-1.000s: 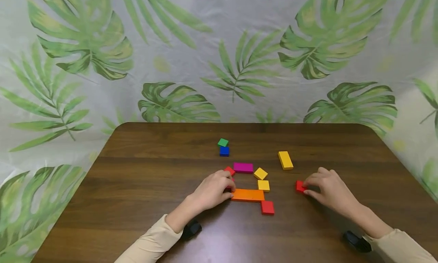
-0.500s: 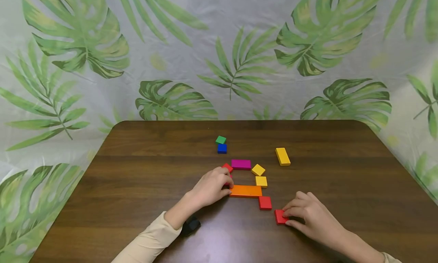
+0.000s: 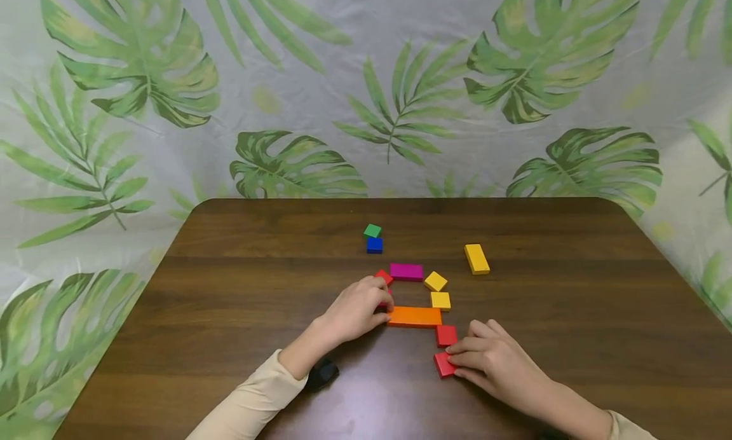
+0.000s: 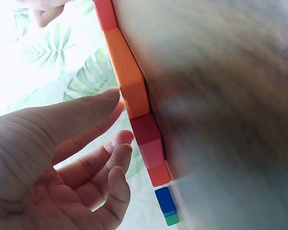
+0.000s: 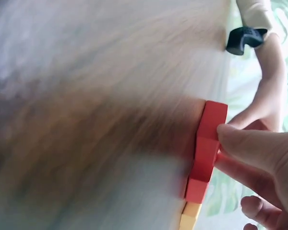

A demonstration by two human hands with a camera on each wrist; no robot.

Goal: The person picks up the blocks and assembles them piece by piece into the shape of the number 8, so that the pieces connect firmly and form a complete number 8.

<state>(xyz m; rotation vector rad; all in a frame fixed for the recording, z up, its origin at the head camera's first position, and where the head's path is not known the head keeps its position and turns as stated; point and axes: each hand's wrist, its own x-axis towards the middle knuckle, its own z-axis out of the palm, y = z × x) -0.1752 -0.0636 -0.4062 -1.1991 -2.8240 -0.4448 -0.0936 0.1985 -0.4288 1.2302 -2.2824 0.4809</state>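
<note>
In the head view my right hand (image 3: 497,360) pinches a small red block (image 3: 443,365) by its right side, thumb and fingertips at its edge. Just beyond it lies another red block (image 3: 447,336), at the right end of a long orange block (image 3: 416,317). My left hand (image 3: 357,309) is at the other end of the orange block, its thumb and fingertip touching the top edge in the left wrist view while the other fingers stay loosely bent. Two reddish blocks, one a red block (image 3: 384,276), are partly hidden behind this hand. A magenta block (image 3: 406,272) and two yellow blocks (image 3: 440,301) complete the ring.
Farther back on the brown table (image 3: 257,236) lie a green block (image 3: 372,230) and a blue block (image 3: 374,245) close together. A longer yellow block (image 3: 477,259) sits apart at the right. A leaf-print cloth (image 3: 303,96) hangs behind the table.
My right hand has brought the red block from the right side toward me and then left, beside the other red block. The left hand has stayed at the orange block.
</note>
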